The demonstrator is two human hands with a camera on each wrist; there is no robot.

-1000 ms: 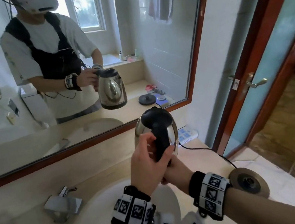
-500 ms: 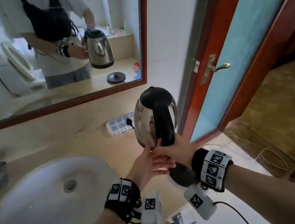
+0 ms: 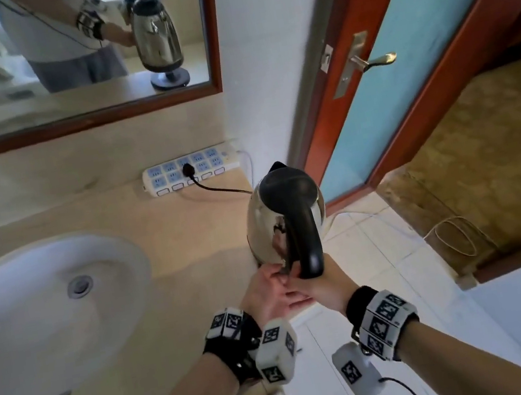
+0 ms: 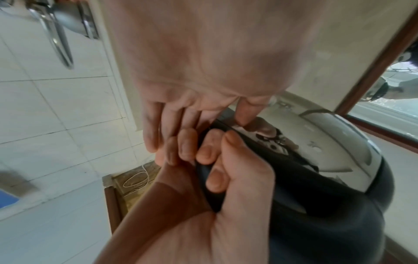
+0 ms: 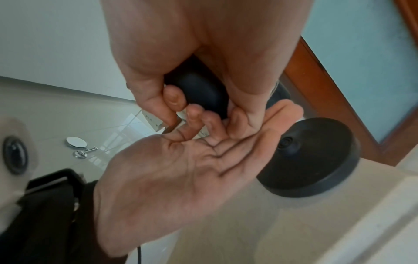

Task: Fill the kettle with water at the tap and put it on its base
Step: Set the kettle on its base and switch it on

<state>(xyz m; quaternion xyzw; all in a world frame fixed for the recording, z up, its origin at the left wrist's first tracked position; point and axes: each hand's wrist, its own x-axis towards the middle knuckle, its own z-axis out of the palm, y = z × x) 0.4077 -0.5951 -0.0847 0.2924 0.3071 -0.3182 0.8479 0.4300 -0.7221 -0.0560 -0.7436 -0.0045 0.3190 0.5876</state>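
A steel kettle (image 3: 268, 230) with a black lid and handle hangs upright over the right end of the counter. My right hand (image 3: 315, 280) grips the lower part of the black handle (image 5: 199, 89), fingers curled round it. My left hand (image 3: 269, 295) is held flat, palm up, its straight fingers (image 4: 158, 128) touching the right hand's fingers by the kettle's bottom edge. The round black base (image 5: 312, 160) sits on the counter right under the kettle in the right wrist view. In the head view the kettle hides the base; only the mirror shows it.
A white basin (image 3: 45, 305) is sunk in the beige counter (image 3: 184, 245) on the left. A power strip (image 3: 188, 171) with a black plug and cord lies against the back wall. The counter ends just right of the kettle, by an open door (image 3: 374, 62).
The kettle has travelled right, from beside the basin to the counter's right end, and come lower. My left hand left the handle and now lies flat under it. The view swung right and down.
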